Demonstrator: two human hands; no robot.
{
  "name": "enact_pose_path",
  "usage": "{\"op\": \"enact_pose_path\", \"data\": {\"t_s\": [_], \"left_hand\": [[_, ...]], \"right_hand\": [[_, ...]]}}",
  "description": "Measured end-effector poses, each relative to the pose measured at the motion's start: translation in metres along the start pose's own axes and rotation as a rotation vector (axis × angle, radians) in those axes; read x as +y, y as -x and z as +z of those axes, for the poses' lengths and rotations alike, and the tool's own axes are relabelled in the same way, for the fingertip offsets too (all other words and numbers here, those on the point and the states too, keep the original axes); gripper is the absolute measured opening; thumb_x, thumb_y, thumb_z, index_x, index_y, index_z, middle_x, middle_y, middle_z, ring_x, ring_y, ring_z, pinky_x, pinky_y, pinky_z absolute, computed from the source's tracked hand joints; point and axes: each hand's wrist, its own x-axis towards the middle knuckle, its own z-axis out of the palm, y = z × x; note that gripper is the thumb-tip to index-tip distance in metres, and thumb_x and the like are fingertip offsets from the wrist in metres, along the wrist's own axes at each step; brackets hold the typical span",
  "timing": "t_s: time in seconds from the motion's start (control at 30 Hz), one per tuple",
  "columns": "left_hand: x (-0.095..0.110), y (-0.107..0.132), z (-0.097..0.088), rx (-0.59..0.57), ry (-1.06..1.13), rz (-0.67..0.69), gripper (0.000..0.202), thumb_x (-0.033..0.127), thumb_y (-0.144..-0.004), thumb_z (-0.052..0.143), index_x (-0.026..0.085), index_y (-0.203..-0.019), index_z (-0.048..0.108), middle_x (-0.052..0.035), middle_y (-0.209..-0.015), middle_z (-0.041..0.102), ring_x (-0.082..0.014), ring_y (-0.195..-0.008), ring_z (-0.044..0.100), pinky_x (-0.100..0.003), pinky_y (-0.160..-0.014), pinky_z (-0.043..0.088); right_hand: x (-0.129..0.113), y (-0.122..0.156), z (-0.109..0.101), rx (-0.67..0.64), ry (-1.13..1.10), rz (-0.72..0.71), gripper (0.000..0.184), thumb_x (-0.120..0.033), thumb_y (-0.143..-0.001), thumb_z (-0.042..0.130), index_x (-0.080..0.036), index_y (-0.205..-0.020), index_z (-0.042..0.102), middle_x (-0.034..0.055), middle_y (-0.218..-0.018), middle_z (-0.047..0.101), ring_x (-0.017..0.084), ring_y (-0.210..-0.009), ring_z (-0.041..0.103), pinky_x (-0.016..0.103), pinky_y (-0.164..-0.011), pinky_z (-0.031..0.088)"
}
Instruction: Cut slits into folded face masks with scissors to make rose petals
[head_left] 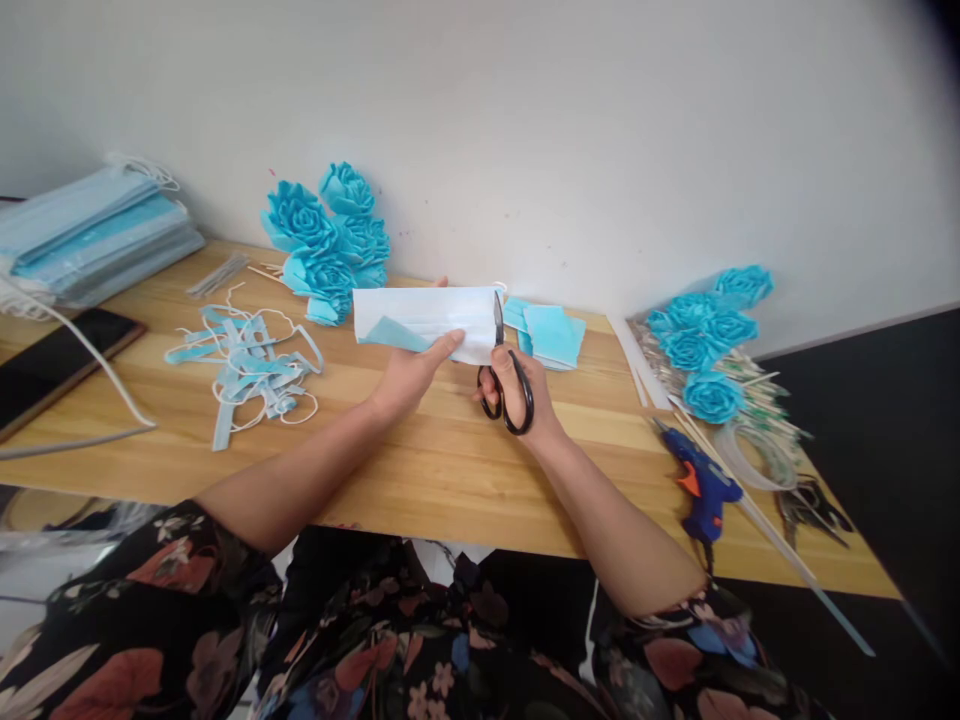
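Observation:
My left hand [412,378] grips a face mask [420,312] by its lower edge, thumb on the white side. A blue layer shows at the mask's lower left corner. My right hand [534,395] has its fingers in the black handles of a pair of scissors [517,405]. The scissor blades point up at the mask's right end, across its edge. Just behind and to the right lie several cut blue fabric pieces [553,335]. Left of my hands sits a tangle of cut-off blue strips and white ear loops [259,362].
Blue handmade flowers [326,240] stand by the wall, with more blue flowers [705,325] at right. A stack of masks [90,235] and a phone [64,365] are at left. A blue glue gun [701,480] and clear tape roll [757,455] lie at right on the wooden table [465,490].

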Motion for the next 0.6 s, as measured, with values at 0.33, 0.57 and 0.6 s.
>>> {"op": "enact_pose_path", "data": {"t_s": [0.33, 0.57, 0.6], "left_hand": [[0.0008, 0.0009, 0.0009, 0.002, 0.023, -0.002, 0.077, 0.044, -0.080, 0.078, 0.019, -0.149, 0.054, -0.0104, -0.123, 0.074, -0.0275, -0.132, 0.061, -0.042, -0.121, 0.039], [-0.0003, 0.0008, 0.0002, 0.000, 0.015, -0.004, 0.076, 0.045, -0.081, 0.078, 0.020, -0.149, 0.054, -0.0098, -0.124, 0.074, -0.0272, -0.133, 0.061, -0.042, -0.122, 0.038], [0.0000, 0.0009, 0.0004, 0.001, 0.016, -0.002, 0.076, 0.045, -0.080, 0.078, 0.020, -0.149, 0.054, -0.0099, -0.124, 0.074, -0.0271, -0.133, 0.061, -0.042, -0.122, 0.038]], "right_hand": [[0.0014, 0.0003, 0.0003, 0.019, 0.002, 0.012, 0.063, -0.083, -0.082, 0.061, -0.023, -0.070, 0.052, -0.0067, -0.049, 0.046, 0.009, -0.040, 0.046, 0.025, -0.050, 0.055], [-0.0003, 0.0010, 0.0009, 0.026, 0.031, 0.027, 0.064, -0.086, -0.081, 0.058, -0.023, -0.069, 0.052, -0.0068, -0.047, 0.046, 0.009, -0.040, 0.047, 0.025, -0.049, 0.055], [-0.0005, 0.0010, 0.0010, 0.026, 0.032, 0.028, 0.064, -0.086, -0.081, 0.059, -0.023, -0.069, 0.052, -0.0069, -0.046, 0.046, 0.009, -0.040, 0.047, 0.025, -0.049, 0.055]]}}
